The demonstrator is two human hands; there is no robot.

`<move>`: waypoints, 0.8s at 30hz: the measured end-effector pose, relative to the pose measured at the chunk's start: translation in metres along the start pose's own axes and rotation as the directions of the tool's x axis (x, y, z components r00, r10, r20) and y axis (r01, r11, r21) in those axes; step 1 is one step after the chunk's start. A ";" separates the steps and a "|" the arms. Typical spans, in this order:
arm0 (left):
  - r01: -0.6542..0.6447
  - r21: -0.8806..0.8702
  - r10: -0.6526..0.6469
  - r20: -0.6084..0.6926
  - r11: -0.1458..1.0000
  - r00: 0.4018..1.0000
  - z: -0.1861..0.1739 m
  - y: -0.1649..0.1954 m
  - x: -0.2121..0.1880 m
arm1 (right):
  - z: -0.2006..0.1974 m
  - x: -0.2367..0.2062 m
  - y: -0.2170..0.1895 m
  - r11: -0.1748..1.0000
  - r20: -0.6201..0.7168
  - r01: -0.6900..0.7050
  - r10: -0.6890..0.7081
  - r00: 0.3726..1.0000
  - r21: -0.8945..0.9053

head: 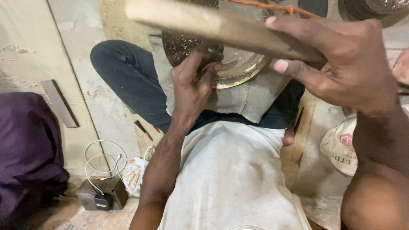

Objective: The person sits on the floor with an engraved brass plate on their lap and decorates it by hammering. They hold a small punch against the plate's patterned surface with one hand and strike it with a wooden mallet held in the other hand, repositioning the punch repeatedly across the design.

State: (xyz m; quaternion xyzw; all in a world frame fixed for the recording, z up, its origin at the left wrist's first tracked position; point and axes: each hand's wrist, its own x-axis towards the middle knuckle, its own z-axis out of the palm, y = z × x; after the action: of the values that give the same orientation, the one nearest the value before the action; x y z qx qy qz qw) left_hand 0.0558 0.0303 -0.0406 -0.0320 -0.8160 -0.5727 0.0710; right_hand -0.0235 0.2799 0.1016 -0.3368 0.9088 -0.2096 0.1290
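The right hand [341,64] is clenched around a thick wooden handle [213,25], which runs from the fist out toward ten o'clock across the top of the view; its striking end lies beyond the frame. The left hand [194,83] sits near the middle, its fingers pinched tightly together on something small pressed against a round, shiny metal plate [238,64] with an embossed rim; what exactly it pinches is hidden by the fingers. The plate rests on a grey cloth [247,100] spread over the person's lap, just under the handle, at about twelve o'clock from the white shirt [230,179]. A dark-trousered knee [123,72] points toward ten o'clock. An orange cord [272,7] crosses above the plate at one o'clock. On the floor at eight o'clock lie a white cable [104,159] and a small dark box [102,194] with a plug on it, beside a purple cloth bundle [25,149] at nine o'clock. A red-tipped tool [143,130] lies just beside the thigh. A pale printed bag [341,147] sits at four o'clock.
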 end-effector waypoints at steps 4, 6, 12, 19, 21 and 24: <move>0.015 -0.045 -0.016 -0.006 0.999 1.000 0.000 0.001 -0.002 | 0.005 -0.006 0.004 1.000 0.018 0.001 -0.001 1.000 0.024; 0.007 -0.058 -0.007 -0.007 0.998 1.000 -0.001 0.003 -0.001 | 0.009 -0.006 0.003 0.995 -0.063 0.038 -0.032 0.998 0.090; 0.036 -0.055 -0.037 -0.014 0.998 0.999 0.000 0.011 0.004 | 0.007 -0.005 -0.001 0.979 -0.123 0.061 -0.038 0.992 0.196; 0.011 -0.016 -0.011 -0.025 1.000 1.000 0.000 0.012 0.005 | 0.006 -0.009 0.004 0.999 -0.043 0.013 -0.012 0.999 0.032; 0.008 -0.008 -0.008 -0.024 1.000 1.000 0.000 0.010 0.004 | 0.012 -0.010 0.005 0.990 -0.119 0.065 -0.050 0.992 0.124; 0.020 -0.022 -0.020 -0.026 1.000 0.999 0.000 0.009 0.001 | 0.019 -0.012 0.008 0.960 -0.203 0.141 -0.092 0.975 0.242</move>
State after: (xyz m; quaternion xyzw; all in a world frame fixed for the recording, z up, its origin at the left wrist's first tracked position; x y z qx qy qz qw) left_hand 0.0564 0.0331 -0.0323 -0.0171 -0.8090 -0.5827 0.0757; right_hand -0.0124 0.2879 0.0824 -0.3489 0.8610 -0.3631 0.0716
